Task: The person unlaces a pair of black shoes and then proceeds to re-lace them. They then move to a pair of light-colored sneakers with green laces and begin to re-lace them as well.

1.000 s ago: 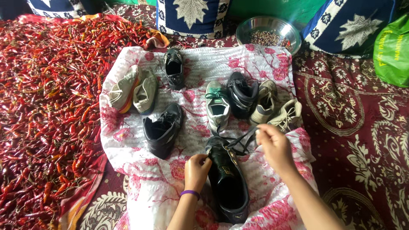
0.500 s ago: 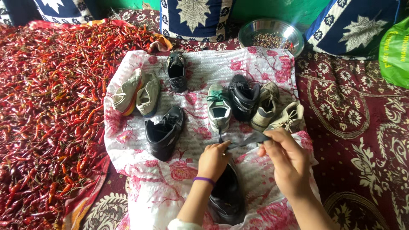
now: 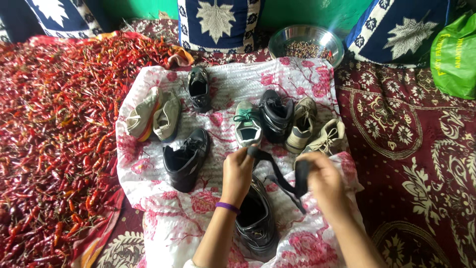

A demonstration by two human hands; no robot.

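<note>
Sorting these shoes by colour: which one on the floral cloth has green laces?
The white sneaker with green laces, in the middle of the pink floral cloth, just left of a black high-top shoe. The other shoes show dark or pale laces.

A crumpled green plastic bag [image 3: 453,57] lies far right.

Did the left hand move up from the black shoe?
Yes. The left hand rose from the black shoe toward the green-laced sneaker, lifting the black lace.
</note>
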